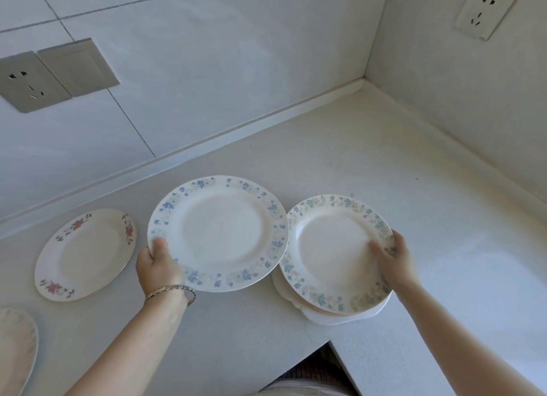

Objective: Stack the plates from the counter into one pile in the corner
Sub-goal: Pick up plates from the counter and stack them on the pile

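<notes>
Speckled white desk (370, 158) meets tiled walls. Left hand (158, 266) fingers grip a glossy round blue-flowered plate (219, 232). Right hand (393, 258) fingers clasp the pile's top plate (331, 253).

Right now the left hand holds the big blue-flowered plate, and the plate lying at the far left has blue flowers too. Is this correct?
Not quite. In the head view the left hand does hold the big blue-flowered plate, but the plate lying left of it has red flowers, not blue.

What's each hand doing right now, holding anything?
Left hand: closed on the rim of the large blue-flowered plate.
Right hand: closed on the edge of the smaller plate topping the pile.
</notes>
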